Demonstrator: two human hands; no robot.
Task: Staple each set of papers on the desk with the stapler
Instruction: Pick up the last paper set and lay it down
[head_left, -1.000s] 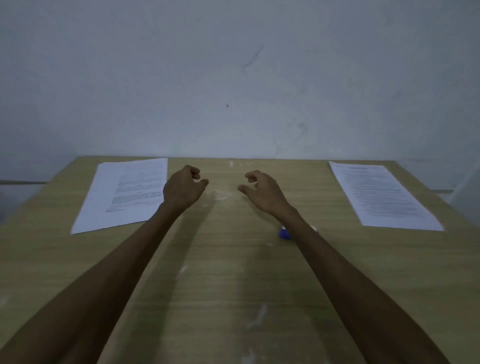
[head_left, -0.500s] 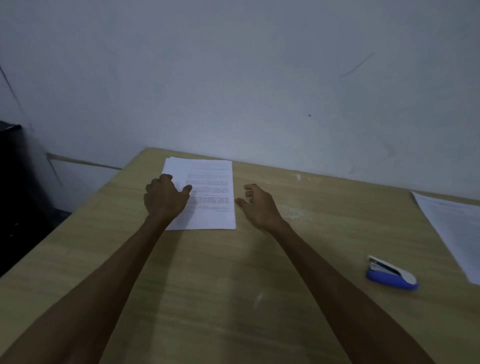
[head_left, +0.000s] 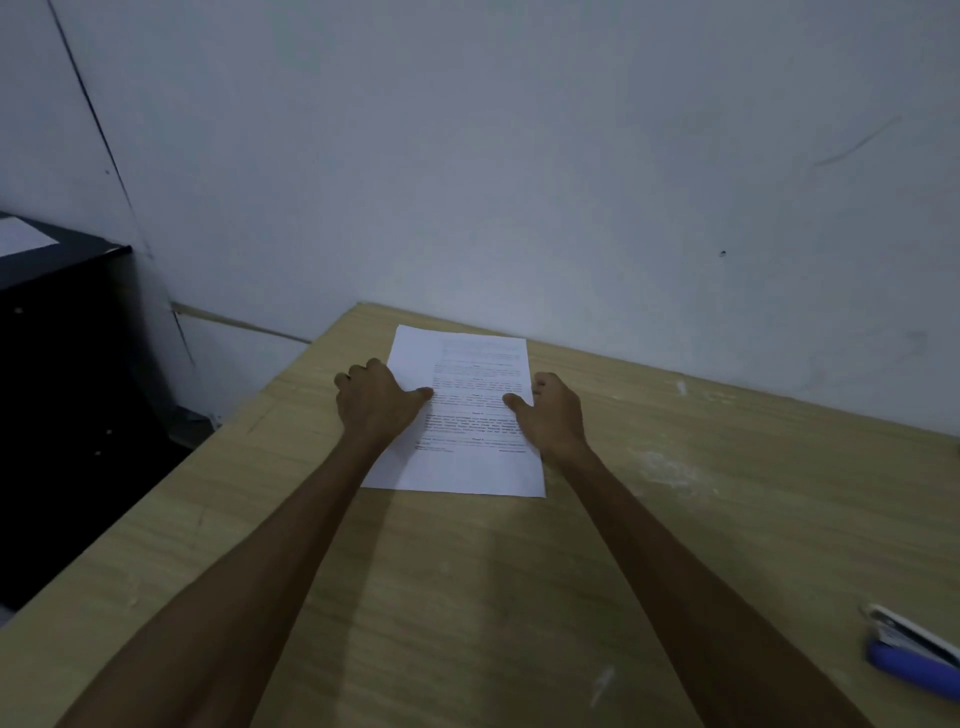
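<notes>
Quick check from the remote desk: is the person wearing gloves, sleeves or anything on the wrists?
No. Both forearms are bare up to the bottom edge of the picture, with no sleeves showing. The left hand and right hand are ungloved, and no watch, band or ring is visible.

Dim, flat light throughout, with a cool blue-grey cast over the wall (head_left: 519, 156). No glare anywhere. Brightest on the sheet of paper (head_left: 462, 415), printed lines there soft and unreadable. Soft-edged shadows under both forearms, falling on the desk (head_left: 727, 493) between and beside them. Near-black on the cabinet (head_left: 67, 389) at left, detail lost. Slight overall softness and grain; stapler (head_left: 914, 654) at the lower right edge a little smeared and cut off by the frame. Wide-angle bending visible in the desk edges and the leaning line on the wall at upper left.
</notes>
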